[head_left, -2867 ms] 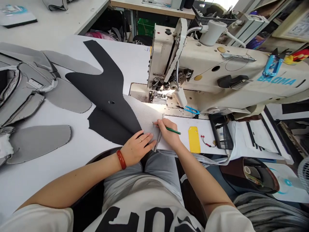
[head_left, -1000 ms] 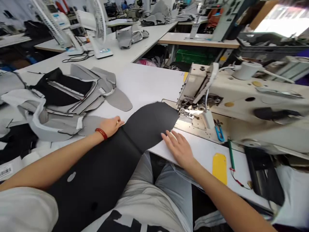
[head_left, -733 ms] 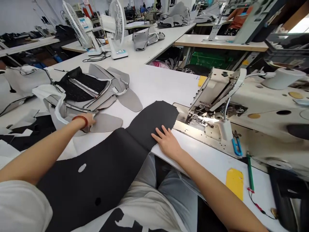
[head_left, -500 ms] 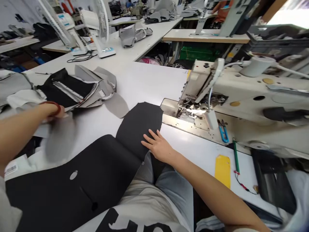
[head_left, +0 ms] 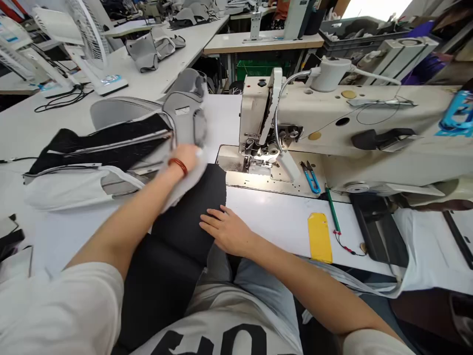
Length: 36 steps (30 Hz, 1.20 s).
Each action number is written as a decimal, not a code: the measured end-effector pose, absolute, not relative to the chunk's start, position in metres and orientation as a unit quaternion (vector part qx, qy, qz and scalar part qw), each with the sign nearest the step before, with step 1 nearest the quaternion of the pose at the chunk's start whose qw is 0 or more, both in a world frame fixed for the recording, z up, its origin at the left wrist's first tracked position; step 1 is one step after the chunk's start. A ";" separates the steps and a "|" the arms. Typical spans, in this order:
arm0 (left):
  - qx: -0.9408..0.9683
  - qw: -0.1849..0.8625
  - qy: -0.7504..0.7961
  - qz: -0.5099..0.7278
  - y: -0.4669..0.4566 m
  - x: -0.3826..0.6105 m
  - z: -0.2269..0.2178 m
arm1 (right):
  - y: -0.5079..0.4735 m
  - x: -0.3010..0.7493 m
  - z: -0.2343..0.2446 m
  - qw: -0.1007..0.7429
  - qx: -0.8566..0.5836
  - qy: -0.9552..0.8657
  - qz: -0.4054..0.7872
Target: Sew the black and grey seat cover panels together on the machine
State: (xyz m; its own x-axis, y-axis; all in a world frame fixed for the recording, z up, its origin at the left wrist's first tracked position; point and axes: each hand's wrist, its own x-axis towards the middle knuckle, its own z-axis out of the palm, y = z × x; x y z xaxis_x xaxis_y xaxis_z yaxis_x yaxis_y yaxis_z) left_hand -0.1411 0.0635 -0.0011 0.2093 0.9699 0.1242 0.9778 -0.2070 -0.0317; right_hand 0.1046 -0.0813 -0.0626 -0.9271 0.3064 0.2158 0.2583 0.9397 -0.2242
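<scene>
My left hand [head_left: 186, 157] grips the edge of a grey-and-black sewn fabric piece [head_left: 185, 116], closed around it; the held part is smeared by motion. That piece stretches left across the white table, its black panel and pale seam strips facing up. Under my right hand [head_left: 225, 228], which lies flat with fingers spread, is a black fabric panel [head_left: 185, 231]. The panel runs from beside the sewing machine's plate down over my lap. The sewing machine [head_left: 266, 143] stands just beyond, its needle area lit.
Blue thread snips [head_left: 310, 176] lie on the machine bed. A green-handled tool [head_left: 333, 209] and a yellow card [head_left: 320, 237] rest on the table to the right. White fans [head_left: 90, 54] stand at the back left, more grey pieces [head_left: 151, 49] behind.
My left hand has swung from the far left to the middle, pulling the grey-and-black piece toward the machine. My right hand stays on the black panel. The view has turned right.
</scene>
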 end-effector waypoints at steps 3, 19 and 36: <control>-0.793 0.034 -0.608 0.020 0.050 -0.095 -0.033 | -0.054 0.106 -0.061 0.120 -0.203 -0.969 0.074; -0.786 0.008 -0.618 -0.017 0.024 -0.073 -0.043 | -0.023 0.101 -0.081 0.152 -0.239 -0.958 -0.036; -0.835 -0.026 -0.550 0.010 0.029 -0.070 -0.039 | -0.015 0.104 -0.085 0.145 -0.267 -0.953 0.008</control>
